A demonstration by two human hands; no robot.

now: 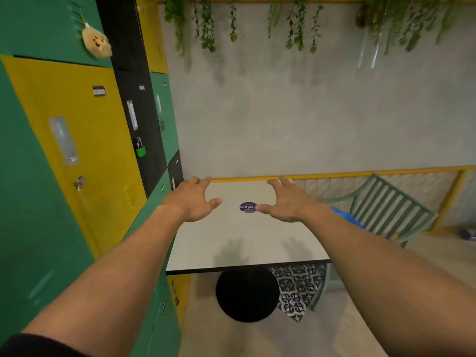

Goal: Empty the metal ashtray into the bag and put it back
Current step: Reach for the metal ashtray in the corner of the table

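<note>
Both hands raised over the tabletop (247,243), palms down, fingers spread, holding nothing. Left hand (192,199) and right hand (286,199) flank a round dark ashtray (247,207) with a printed label, just off the right thumb tip. Blue plastic, likely the bag (346,217), lies beyond the right wrist, beside a green chair (391,204). Judgement: thin metal, stiff, light, smooth; pinch at opposite rim edges, keep level against spilling ash.

A small round dark-blue ashtray (247,207) with white "ClayG" lettering lies flat near the middle of the white desk (231,243), toward its far edge.
</note>
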